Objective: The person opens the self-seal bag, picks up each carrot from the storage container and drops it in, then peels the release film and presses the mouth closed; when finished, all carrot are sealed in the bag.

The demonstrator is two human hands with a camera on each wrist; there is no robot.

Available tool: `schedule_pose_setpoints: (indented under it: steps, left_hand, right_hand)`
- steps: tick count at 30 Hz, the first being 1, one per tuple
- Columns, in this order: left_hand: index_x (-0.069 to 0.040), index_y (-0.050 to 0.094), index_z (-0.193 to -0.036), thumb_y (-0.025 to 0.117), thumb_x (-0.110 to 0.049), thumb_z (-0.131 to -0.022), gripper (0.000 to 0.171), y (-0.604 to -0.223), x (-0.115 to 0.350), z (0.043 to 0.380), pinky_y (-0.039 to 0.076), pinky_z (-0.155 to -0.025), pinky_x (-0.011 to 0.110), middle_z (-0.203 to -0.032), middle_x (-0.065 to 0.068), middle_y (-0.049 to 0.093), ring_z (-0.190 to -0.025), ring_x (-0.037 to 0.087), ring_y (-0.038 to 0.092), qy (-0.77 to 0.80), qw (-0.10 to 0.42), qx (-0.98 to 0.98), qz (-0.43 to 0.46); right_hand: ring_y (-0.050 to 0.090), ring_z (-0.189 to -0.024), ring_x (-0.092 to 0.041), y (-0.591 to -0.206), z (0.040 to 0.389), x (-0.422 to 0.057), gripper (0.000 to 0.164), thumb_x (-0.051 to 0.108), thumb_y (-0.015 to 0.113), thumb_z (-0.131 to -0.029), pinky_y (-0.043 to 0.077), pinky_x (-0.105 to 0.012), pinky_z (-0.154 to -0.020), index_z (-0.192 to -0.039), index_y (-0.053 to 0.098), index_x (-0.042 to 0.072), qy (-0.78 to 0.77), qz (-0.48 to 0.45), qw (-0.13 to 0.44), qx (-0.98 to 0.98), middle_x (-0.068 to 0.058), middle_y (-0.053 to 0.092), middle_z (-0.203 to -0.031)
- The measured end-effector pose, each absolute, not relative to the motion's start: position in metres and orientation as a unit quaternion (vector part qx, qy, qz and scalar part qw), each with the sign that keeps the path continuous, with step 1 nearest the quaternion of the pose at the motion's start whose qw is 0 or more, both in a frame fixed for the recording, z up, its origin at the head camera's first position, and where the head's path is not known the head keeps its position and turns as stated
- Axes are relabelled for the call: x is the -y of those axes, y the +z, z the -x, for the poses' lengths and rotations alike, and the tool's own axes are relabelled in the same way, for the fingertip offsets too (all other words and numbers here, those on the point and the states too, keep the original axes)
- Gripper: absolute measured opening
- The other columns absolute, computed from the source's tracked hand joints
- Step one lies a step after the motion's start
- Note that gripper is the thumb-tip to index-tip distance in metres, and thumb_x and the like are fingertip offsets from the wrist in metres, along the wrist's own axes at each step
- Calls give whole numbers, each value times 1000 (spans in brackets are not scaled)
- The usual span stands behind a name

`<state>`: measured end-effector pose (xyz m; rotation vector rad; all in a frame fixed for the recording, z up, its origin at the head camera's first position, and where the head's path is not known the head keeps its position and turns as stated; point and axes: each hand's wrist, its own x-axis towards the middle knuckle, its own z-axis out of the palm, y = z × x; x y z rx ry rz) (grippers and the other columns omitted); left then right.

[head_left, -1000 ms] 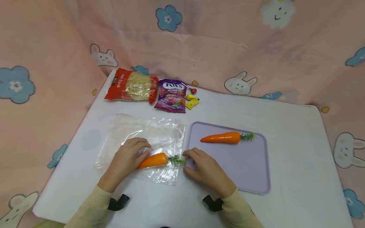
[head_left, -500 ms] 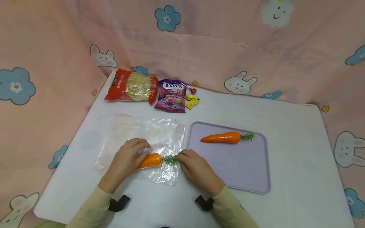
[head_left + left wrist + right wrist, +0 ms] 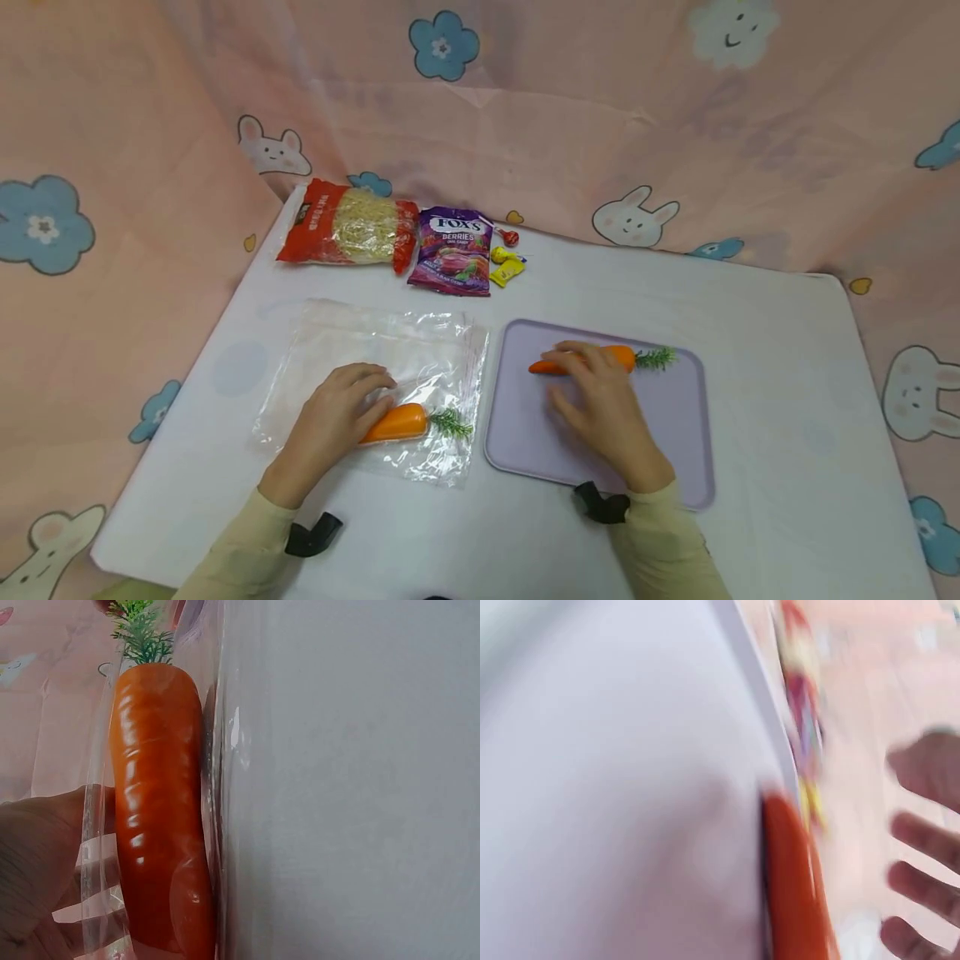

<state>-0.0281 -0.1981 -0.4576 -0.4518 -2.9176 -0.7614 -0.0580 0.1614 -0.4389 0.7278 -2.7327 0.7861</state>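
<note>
In the head view my left hand (image 3: 333, 417) rests on the clear zip bag (image 3: 330, 333), its thumb beside a carrot (image 3: 401, 422) whose tip end it hides. The left wrist view shows this carrot (image 3: 157, 795) under clear film, green leaves at its top; the thumb lies close to it and the other fingers extend behind the film. My right hand (image 3: 603, 408) hovers with spread fingers over a second carrot (image 3: 621, 357) on the lilac tray (image 3: 517, 425). In the right wrist view, blurred, a gap shows between the fingers and that carrot (image 3: 795, 877).
At the back of the white table (image 3: 780, 400) lie a red noodle packet (image 3: 348, 225), a purple candy bag (image 3: 452, 250), a lollipop (image 3: 507, 238) and yellow wrapped candies (image 3: 506, 268). Behind the table hangs a pink patterned cloth (image 3: 540, 150).
My right hand touched the bagged carrot's leaves, pushed it a little to the left, then left it and moved right over the tray's carrot. The left hand stayed in place.
</note>
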Motion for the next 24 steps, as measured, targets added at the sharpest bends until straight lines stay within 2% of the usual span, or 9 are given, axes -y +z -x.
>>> schedule_pose_setpoints:
  steps: [2, 4, 8, 12, 19, 24]
  left_hand:
    - [-17, 70, -99, 77, -25, -79, 23, -458, 198, 29, 46, -92, 48, -113, 1, 61, -111, 26, 52, -251, 48, 955, 151]
    - [-17, 70, -99, 77, -26, -79, 23, -458, 199, 29, 47, -92, 48, -113, 2, 61, -111, 26, 52, -251, 47, 955, 153]
    - [-16, 70, -100, 77, -26, -79, 24, -459, 198, 30, 47, -92, 48, -114, 3, 61, -111, 27, 52, -249, 47, 955, 155]
    - [-16, 70, -100, 77, -27, -79, 24, -458, 198, 30, 47, -92, 48, -114, 3, 61, -111, 27, 52, -248, 48, 955, 155]
    - [-16, 70, -100, 77, -26, -79, 24, -458, 198, 30, 46, -94, 46, -114, 2, 61, -111, 26, 52, -246, 47, 956, 153]
    - [-17, 70, -100, 77, -26, -79, 24, -457, 197, 30, 46, -94, 45, -114, 1, 61, -112, 25, 52, -247, 46, 956, 153]
  right_hand:
    - [43, -117, -36, -436, 65, -188, 47, 12, 74, -77, 35, -56, -92, -122, 61, 14, 254, -195, 136, 937, -11, 51, -130]
    - [40, -119, -41, -436, 70, -211, 53, 8, 74, -75, 32, -61, -91, -125, 59, 13, 237, -158, 131, 950, -14, 47, -134]
    - [41, -119, -40, -444, 69, -238, 57, 11, 74, -76, 31, -63, -89, -130, 55, 14, 197, -128, 52, 971, -13, 50, -131]
    - [49, -109, -34, -451, 63, -239, 54, 16, 75, -78, 34, -56, -82, -127, 55, 17, 189, -119, 10, 975, -11, 56, -120]
    - [55, -95, -23, -453, 59, -227, 49, 25, 74, -78, 33, -40, -73, -123, 55, 16, 199, -157, 9, 967, -4, 59, -112]
    - [53, -85, -13, -437, 52, -213, 50, 25, 77, -76, 45, -36, -73, -121, 56, 19, 264, -194, 0, 945, 5, 58, -108]
